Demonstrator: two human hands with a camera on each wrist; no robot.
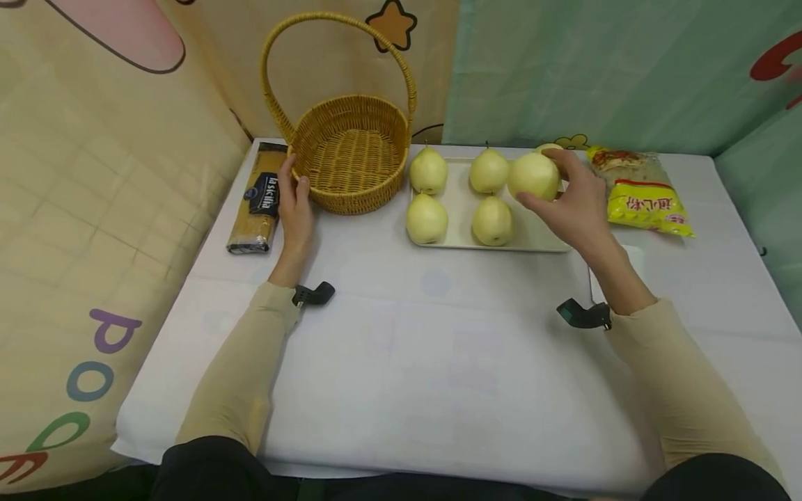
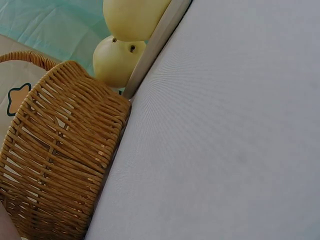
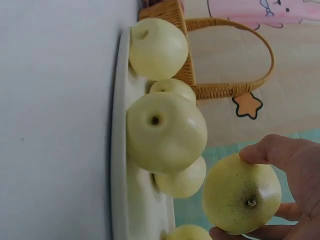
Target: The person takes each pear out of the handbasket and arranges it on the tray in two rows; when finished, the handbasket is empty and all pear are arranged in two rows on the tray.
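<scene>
My right hand (image 1: 579, 198) holds a pale yellow pear (image 1: 534, 177) between thumb and fingers, above the right part of a cream tray (image 1: 460, 209). In the right wrist view that held pear (image 3: 240, 195) shows a dark speckled end, apart from the others. Several more pears stand on the tray, among them a front-left pear (image 1: 427, 218) and a front-middle pear (image 1: 492, 221); one at the back is mostly hidden behind the held one. My left hand (image 1: 296, 212) rests its fairly straight fingers against the left side of a wicker basket (image 1: 354, 198), whose inside is bare.
A pack of spaghetti (image 1: 255, 202) lies left of the basket. To the right of the tray is a yellow bag of pasta (image 1: 645, 191), with a white flat item (image 1: 629, 261) near my right wrist. The basket's tall handle (image 1: 338, 17) arches upward, and curtains hang behind the table.
</scene>
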